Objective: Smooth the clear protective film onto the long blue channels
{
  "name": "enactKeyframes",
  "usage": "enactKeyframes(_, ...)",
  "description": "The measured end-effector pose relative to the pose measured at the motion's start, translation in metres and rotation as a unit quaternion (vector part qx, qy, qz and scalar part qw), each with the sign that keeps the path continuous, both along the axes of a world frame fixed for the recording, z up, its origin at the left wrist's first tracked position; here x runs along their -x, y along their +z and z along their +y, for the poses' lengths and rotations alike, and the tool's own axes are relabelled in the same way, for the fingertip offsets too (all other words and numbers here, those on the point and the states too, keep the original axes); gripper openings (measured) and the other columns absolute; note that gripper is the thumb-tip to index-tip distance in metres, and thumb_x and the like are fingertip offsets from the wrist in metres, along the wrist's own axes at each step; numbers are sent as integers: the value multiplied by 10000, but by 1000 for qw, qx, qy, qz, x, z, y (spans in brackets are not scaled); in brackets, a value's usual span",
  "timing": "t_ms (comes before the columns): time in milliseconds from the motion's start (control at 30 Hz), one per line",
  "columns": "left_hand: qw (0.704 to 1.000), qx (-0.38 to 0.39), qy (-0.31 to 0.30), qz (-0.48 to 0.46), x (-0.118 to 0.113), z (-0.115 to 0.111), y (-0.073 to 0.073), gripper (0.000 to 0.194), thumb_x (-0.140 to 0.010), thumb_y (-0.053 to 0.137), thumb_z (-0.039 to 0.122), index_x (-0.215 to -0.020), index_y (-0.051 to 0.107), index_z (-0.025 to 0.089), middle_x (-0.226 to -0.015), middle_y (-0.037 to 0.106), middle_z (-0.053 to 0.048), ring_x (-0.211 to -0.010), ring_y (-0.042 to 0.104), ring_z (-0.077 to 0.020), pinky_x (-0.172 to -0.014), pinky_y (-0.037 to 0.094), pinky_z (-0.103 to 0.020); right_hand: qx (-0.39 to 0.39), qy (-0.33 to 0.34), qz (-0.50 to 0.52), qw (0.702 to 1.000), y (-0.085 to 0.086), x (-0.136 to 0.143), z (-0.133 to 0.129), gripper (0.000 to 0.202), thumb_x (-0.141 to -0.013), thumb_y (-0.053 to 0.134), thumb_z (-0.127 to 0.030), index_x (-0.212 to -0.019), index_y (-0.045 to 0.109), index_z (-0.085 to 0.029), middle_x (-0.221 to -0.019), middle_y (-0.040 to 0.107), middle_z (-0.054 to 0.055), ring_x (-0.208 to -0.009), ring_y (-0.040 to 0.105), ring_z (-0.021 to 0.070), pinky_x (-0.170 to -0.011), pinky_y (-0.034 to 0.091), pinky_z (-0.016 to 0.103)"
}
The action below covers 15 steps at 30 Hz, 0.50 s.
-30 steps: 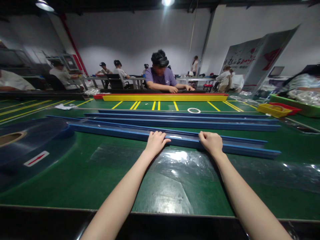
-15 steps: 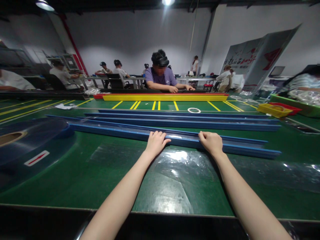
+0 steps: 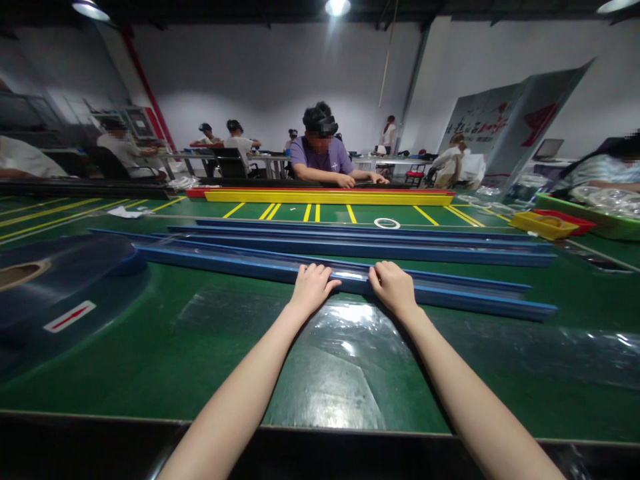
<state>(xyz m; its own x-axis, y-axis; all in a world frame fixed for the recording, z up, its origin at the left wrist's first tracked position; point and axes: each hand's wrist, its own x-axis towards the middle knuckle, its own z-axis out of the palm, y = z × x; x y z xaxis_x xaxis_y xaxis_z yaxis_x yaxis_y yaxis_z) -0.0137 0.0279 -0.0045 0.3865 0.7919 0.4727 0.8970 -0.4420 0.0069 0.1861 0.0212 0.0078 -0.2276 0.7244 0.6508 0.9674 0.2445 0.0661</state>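
My left hand [image 3: 313, 287] is curled over the near wall of a long blue channel [image 3: 480, 302], its thumb stuck out to the right. My right hand [image 3: 394, 287] grips the same near wall a short way to the right, fingers bent and tips tucked inside. Between the two hands a clear strip [image 3: 350, 274] shines in the channel. The channel lies slightly slanted on the green tabletop [image 3: 200, 373]. Under my forearms, clear plastic sheeting [image 3: 350, 312] is spread flat and reflects the light.
A big roll of clear film [image 3: 105, 287] with a cardboard core lies at left. Beyond my channel lie more blue channels [image 3: 425, 252], a white ring [image 3: 387, 223] and a yellow channel [image 3: 325, 198]. A yellow tray [image 3: 543, 227] stands at right; a co-worker [image 3: 323, 157] leans over the far side.
My right hand has slid left along the blue channel, closer to my left hand. My left hand has stayed in place, and the channel lies almost as before.
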Motion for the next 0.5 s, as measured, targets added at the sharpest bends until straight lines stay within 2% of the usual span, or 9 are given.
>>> enactKeyframes(133, 1000, -4, 0, 3, 0, 0, 0, 337, -865, 394, 471, -881, 566, 182, -899, 624, -54, -874, 504, -215, -751, 292, -344, -3, -1, -11, 1000, -3, 2, 3, 340, -871, 324, -268, -617, 529, -169, -638, 572, 41, -643, 480, 119, -582, 245, 246)
enactKeyframes(500, 1000, 7, -2, -1, 0, -1, 0, 337, -869, 386, 468, -908, 567, 186, -907, 617, -64, -886, 504, -221, -762, 297, -347, 41, -67, 32, 996, -2, 7, 7, 365, -830, 353, -284, -599, 607, -160, -654, 618, 57, -578, 514, 117, -518, 220, 260)
